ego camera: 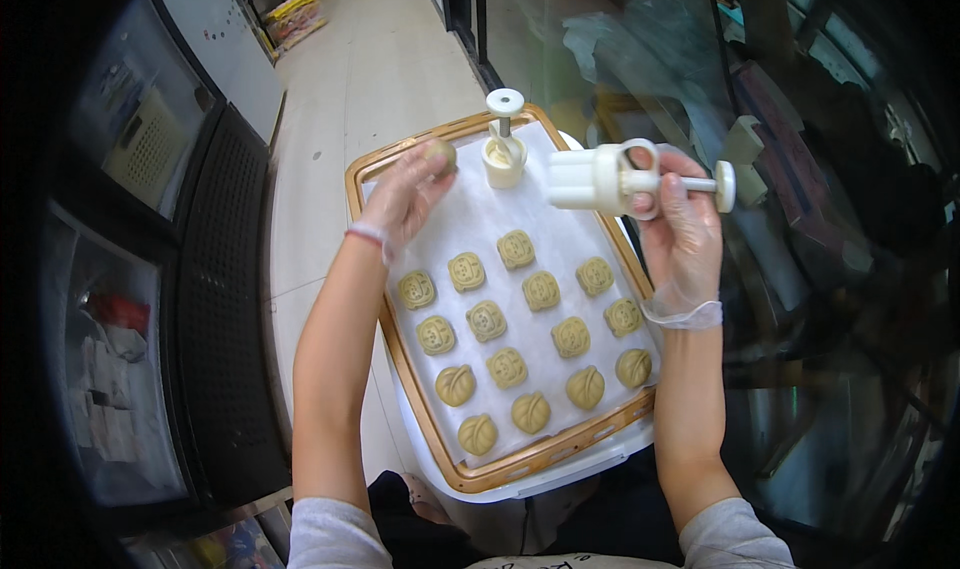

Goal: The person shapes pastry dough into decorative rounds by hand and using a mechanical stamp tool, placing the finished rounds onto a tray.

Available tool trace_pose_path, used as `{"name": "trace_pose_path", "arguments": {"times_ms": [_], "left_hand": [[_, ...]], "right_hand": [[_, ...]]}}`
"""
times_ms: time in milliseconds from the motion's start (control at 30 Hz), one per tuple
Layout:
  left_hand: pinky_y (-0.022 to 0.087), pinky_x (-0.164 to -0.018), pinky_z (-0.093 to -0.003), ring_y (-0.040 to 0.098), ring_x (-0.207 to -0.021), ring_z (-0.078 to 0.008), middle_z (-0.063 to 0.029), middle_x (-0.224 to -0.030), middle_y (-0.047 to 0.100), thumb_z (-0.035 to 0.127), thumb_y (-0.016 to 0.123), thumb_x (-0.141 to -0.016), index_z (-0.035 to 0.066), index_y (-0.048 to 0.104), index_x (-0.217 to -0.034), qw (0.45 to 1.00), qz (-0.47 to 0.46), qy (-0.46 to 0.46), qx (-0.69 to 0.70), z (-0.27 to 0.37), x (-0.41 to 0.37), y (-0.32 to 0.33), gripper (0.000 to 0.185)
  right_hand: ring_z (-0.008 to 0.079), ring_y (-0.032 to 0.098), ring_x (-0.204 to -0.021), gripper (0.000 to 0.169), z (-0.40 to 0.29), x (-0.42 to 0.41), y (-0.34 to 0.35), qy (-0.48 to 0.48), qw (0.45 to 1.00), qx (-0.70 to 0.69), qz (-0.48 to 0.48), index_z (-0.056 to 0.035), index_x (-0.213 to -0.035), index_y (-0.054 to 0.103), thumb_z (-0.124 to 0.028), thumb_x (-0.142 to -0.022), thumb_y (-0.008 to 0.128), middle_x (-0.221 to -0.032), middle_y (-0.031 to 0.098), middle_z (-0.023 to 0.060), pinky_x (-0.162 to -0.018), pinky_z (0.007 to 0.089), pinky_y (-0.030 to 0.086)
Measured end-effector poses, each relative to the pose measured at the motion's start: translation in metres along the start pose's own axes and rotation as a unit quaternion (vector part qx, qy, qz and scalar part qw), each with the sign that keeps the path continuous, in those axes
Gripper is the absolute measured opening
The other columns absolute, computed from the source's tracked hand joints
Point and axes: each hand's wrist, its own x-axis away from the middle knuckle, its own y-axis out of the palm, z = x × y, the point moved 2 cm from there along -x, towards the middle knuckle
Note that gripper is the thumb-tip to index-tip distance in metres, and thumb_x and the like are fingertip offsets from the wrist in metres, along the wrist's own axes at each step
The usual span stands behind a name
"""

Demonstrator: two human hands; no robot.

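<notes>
My left hand, in a clear glove, holds a greenish dough ball above the tray's far left corner. My right hand, also gloved, grips a white plastic plunger mooncake press by its ring handles, its barrel turned to the left over the tray's right side. Between my hands a second white plunger press stands upright on the paper. Several pressed dough pieces with face-like patterns lie in rows on the white parchment paper. Nearest me are several rounded, creased dough pieces.
The wooden-coloured tray rests on a white plastic stand or lid. Black-framed glass-door cabinets line the left. A glass panel with boxes behind it is close on the right. Tiled floor stretches ahead.
</notes>
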Motion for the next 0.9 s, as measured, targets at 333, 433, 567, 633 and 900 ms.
{"name": "trace_pose_path", "arguments": {"times_ms": [333, 433, 567, 633, 900], "left_hand": [[0.055, -0.090, -0.0303, 0.058, -0.109, -0.0267, -0.0189, -0.117, 0.053, 0.014, 0.055, -0.092, -0.007, 0.044, -0.125, 0.992, 0.008, -0.031, 0.125, 0.007, 0.099, 0.054, 0.041], [0.052, -0.092, -0.0310, 0.056, -0.111, -0.0240, -0.0161, -0.119, 0.052, 0.013, 0.055, -0.092, -0.007, 0.043, -0.127, 0.996, 0.019, -0.015, 0.085, 0.010, 0.107, 0.058, 0.043], [0.050, -0.094, -0.0304, 0.054, -0.112, -0.0230, -0.0150, -0.121, 0.051, 0.012, 0.056, -0.091, -0.007, 0.038, -0.132, 0.997, 0.048, -0.005, 0.057, 0.009, 0.113, 0.060, 0.048], [0.049, -0.094, -0.0303, 0.053, -0.113, -0.0236, -0.0153, -0.122, 0.050, 0.012, 0.055, -0.091, -0.007, 0.037, -0.132, 0.998, 0.050, 0.000, 0.049, 0.009, 0.115, 0.066, 0.048], [0.053, -0.092, -0.0290, 0.058, -0.106, -0.0225, -0.0160, -0.118, 0.053, 0.009, 0.054, -0.091, -0.008, 0.040, -0.130, 0.996, 0.025, -0.012, 0.087, 0.004, 0.112, 0.070, 0.044]], "right_hand": [[0.0094, 0.055, -0.076, 0.018, 0.042, 0.016, 0.043, 0.081, 0.989, -0.119, -0.035, -0.0044, -0.109, 0.054, -0.015, -0.094, 0.054, -0.103, 0.059, 0.0063, -0.076, 0.0247, 0.049], [0.0093, 0.055, -0.076, 0.018, 0.044, 0.019, 0.045, 0.083, 0.989, -0.116, -0.038, -0.0042, -0.109, 0.054, -0.015, -0.095, 0.053, -0.104, 0.059, 0.0073, -0.076, 0.0248, 0.049], [0.0109, 0.056, -0.081, 0.019, 0.043, 0.020, 0.048, 0.090, 0.985, -0.142, -0.034, -0.0031, -0.110, 0.053, -0.014, -0.095, 0.053, -0.105, 0.059, 0.0096, -0.076, 0.0246, 0.050], [0.0122, 0.057, -0.083, 0.019, 0.042, 0.022, 0.050, 0.102, 0.982, -0.159, -0.024, -0.0022, -0.111, 0.052, -0.013, -0.095, 0.053, -0.105, 0.059, 0.0110, -0.075, 0.0246, 0.051], [0.0168, 0.059, -0.090, 0.018, 0.059, 0.018, 0.022, 0.166, 0.944, -0.286, 0.010, 0.0015, -0.109, 0.049, -0.011, -0.096, 0.048, -0.112, 0.055, 0.0164, -0.076, 0.0254, 0.055]]}}
